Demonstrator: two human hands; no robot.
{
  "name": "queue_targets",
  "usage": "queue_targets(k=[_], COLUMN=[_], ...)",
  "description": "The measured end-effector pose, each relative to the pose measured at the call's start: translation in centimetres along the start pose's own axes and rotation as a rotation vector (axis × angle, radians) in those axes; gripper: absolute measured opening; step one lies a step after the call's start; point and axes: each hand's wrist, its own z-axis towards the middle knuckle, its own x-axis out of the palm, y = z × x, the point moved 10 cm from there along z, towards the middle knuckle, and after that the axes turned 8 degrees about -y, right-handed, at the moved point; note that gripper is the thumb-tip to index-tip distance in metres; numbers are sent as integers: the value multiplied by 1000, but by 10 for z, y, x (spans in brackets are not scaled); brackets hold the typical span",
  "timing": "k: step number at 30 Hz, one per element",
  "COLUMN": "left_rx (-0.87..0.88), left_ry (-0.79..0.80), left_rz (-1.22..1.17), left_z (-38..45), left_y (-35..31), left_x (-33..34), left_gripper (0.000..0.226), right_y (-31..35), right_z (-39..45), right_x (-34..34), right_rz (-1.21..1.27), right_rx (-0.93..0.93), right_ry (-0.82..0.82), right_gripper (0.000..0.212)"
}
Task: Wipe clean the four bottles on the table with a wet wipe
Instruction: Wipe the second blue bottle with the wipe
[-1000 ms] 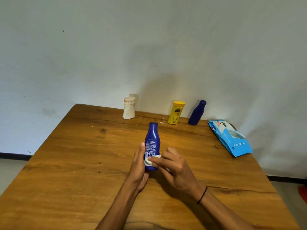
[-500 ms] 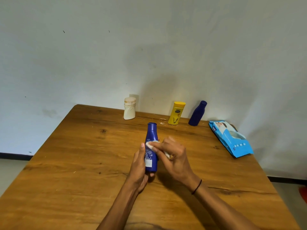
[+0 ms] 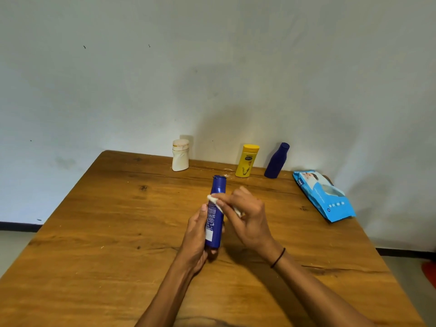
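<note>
My left hand [image 3: 197,239] grips the lower half of a dark blue bottle [image 3: 215,223], held upright above the wooden table [image 3: 106,232]. My right hand [image 3: 247,218] pinches a white wet wipe [image 3: 213,200] and presses it against the bottle's upper body, just below the neck. Along the table's far edge stand a white bottle [image 3: 180,155], a yellow bottle [image 3: 246,160] and a second dark blue bottle [image 3: 276,160].
A light blue pack of wet wipes [image 3: 324,197] lies at the far right of the table. A white wall rises right behind the table's far edge. Something red [image 3: 429,273] lies on the floor at the right.
My right hand has slid the wipe up the bottle, from near its base to just below the neck. My left hand keeps its hold on the bottle.
</note>
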Motion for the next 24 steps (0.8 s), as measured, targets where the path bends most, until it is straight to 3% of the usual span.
queue_targets(k=[3,8,19,24], left_rx=[-20,-17,-151,-137], left_ry=[54,39,23,85], left_rz=[70,67,-110,-87], left_z=[-4,-4,-2,-6], left_y=[5,8,19,20], left_x=[5,4,2,12], left_gripper=[43,53,86,96], right_y=[-9,-5,25,17], right_z=[16,2,-71,-49], right_x=[-3,7,30,22], right_rz=[116,121,-92,-166], right_rx=[130,206,-79,-61], right_ry=[-105,-134,102,97], right_gripper=[24,25,33,31])
